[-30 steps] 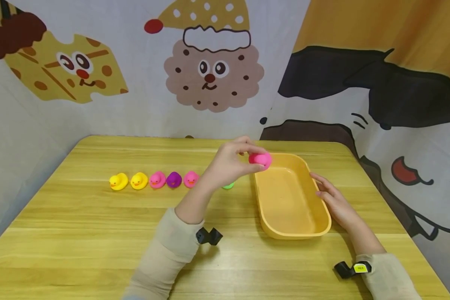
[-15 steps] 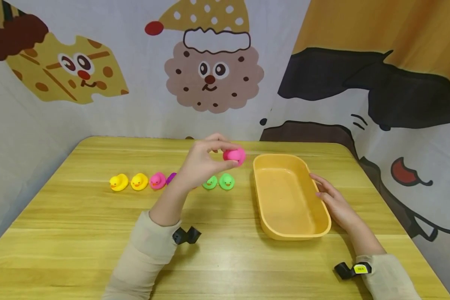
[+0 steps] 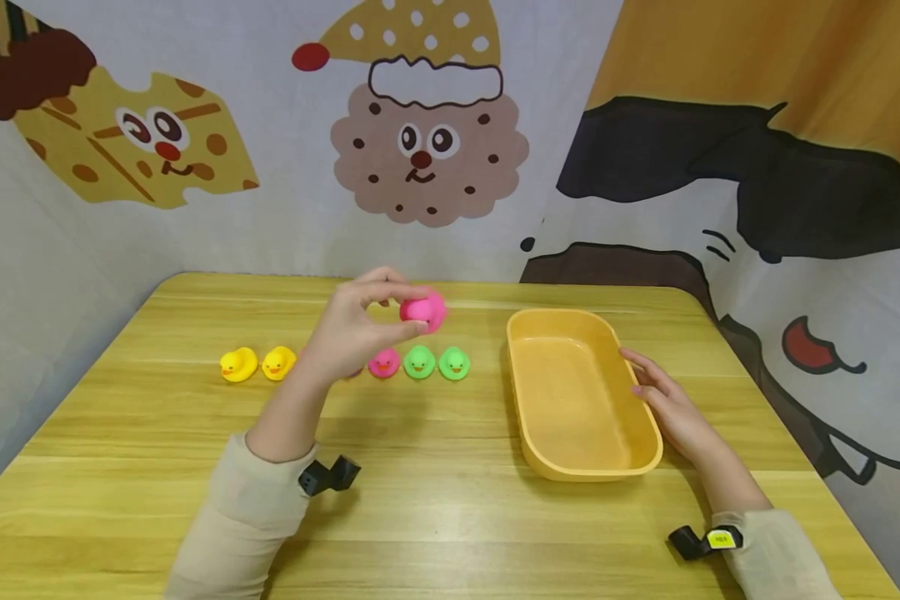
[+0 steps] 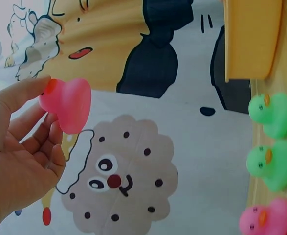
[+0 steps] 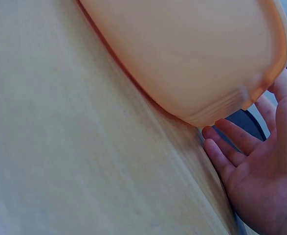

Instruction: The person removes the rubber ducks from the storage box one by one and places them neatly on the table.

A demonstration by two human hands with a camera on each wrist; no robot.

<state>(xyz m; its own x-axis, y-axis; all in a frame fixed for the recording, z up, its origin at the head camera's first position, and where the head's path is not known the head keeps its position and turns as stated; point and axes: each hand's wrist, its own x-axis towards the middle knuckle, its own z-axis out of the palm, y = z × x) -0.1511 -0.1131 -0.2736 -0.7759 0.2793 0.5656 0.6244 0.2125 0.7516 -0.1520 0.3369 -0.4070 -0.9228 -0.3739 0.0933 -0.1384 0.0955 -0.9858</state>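
My left hand (image 3: pixel 356 325) pinches a pink rubber duck (image 3: pixel 425 312) between thumb and fingertips, raised above the table behind a row of rubber ducks. In the left wrist view, the held duck (image 4: pixel 71 105) is tilted on its side. The row has yellow ducks (image 3: pixel 278 362) at its left, then a pink duck (image 3: pixel 384 364) and two green ducks (image 3: pixel 419 363). My left wrist covers part of the row. On the right, my right hand (image 3: pixel 671 408) holds the side of a yellow plastic basin (image 3: pixel 528 417), its thumb at the rim and its fingers along the outer wall.
Everything stands on a wood-grain table (image 3: pixel 450 517). A cartoon-printed cloth (image 3: pixel 270 233) hangs right behind its far edge and along the right side. The basin holds nothing in the head view.
My left hand has carried the pink duck leftward from beside the basin's rim to behind the row. The green ducks now show fully. My right hand and the basin stay in place.
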